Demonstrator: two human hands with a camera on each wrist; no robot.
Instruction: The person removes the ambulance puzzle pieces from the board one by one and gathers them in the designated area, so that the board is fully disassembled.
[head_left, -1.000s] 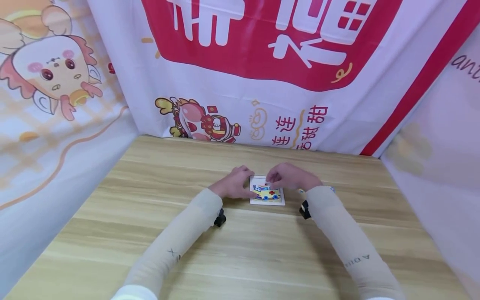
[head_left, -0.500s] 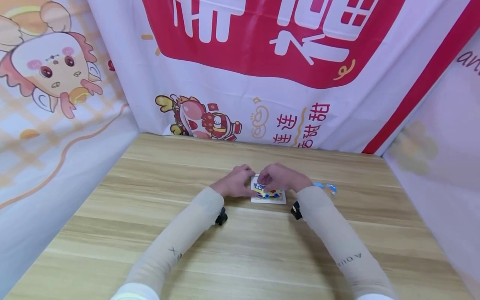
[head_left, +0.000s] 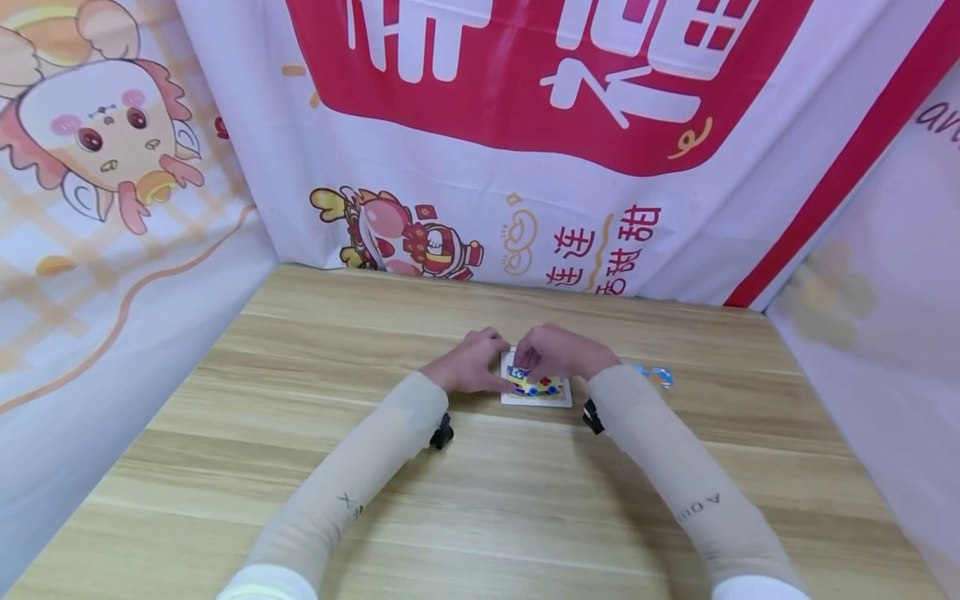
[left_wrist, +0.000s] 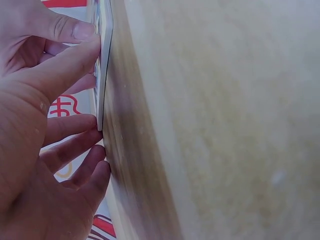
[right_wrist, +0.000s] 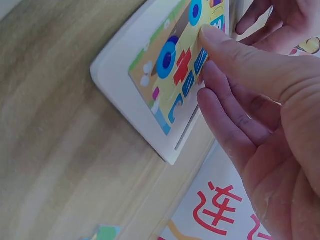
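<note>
A small white-framed puzzle board (head_left: 537,400) with a yellow ambulance picture lies flat on the wooden table. My left hand (head_left: 472,362) holds its left side, thumb on the picture and index fingertip at the far edge. Thumb and index finger of my right hand (head_left: 564,352) pinch a small puzzle piece over the upper part of the picture; the fingers mostly hide it. In the right wrist view the ambulance's blue wheels and red cross (right_wrist: 182,66) show, and a strip of bare white board (right_wrist: 187,130) runs along one side of the picture.
Loose blue puzzle pieces (head_left: 662,377) lie on the table to the right, partly behind the right sleeve (head_left: 660,450). A printed cloth (head_left: 450,150) hangs along the table's back edge, with more cloth at both sides.
My right hand has moved left across the board, to the upper middle of the picture, and its sleeve has uncovered the loose pieces. My left hand has stayed at the board's left side.
</note>
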